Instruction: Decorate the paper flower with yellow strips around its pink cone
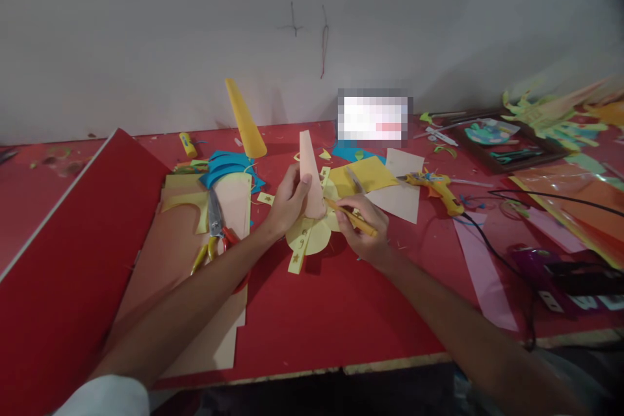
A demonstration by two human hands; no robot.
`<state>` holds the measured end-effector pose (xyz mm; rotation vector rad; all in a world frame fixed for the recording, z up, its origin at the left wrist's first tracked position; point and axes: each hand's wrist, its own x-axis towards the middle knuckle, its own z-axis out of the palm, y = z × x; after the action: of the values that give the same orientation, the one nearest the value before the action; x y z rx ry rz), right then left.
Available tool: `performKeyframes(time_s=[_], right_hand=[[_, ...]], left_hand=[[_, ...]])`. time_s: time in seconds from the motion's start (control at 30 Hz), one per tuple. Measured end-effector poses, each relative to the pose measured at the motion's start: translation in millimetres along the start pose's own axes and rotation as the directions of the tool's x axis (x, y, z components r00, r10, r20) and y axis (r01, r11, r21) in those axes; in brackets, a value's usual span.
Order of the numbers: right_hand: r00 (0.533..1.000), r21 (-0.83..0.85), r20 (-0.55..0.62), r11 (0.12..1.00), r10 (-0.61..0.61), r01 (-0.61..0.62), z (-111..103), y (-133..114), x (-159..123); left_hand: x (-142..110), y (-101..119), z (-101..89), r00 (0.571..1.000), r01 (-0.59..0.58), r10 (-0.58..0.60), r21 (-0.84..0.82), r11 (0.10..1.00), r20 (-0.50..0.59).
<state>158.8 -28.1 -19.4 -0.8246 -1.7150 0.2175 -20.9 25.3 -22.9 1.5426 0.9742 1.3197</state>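
Note:
My left hand (288, 203) is closed around a peach-coloured paper cone (310, 172), thumb on its near side. The cone stands nearly upright, its wide end down on a pale yellow paper cut-out (309, 237) with rounded lobes. Printed strips with stars (296, 259) stick out from the cut-out. In my right hand (366, 229) is a slim yellow pen-like stick (359, 220), pinched between fingers and thumb. Its tip points at the cone's lower right edge; whether it touches is unclear. Just behind that hand, a grey blade-like piece (355, 180) lies over yellow paper (373, 174).
Red-handled scissors (214, 216) rest on peach sheets (146, 273) at left, beside a leaning red board (82, 221). A yellow cone (246, 120) stands behind. At right are a yellow glue gun (436, 190) with its cord, a dark tray (517, 143) and a purple device (541, 273).

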Motion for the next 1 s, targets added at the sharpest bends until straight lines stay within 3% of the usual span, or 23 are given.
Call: performKeyframes(time_s=[0.3, 1.0], right_hand=[[0.998, -0.013, -0.062, 0.999, -0.03, 0.029, 0.6, 4.9, 1.9], [0.999, 0.009, -0.046, 1.0, 0.001, -0.001, -2.3, 2.1, 1.2]], left_hand=[[-0.3, 2.6, 1.7, 1.0, -0.019, 0.019, 0.0, 1.0, -0.007], [-1.3, -0.8, -1.7, 1.0, -0.004, 0.004, 0.037, 0.999, -0.013]])
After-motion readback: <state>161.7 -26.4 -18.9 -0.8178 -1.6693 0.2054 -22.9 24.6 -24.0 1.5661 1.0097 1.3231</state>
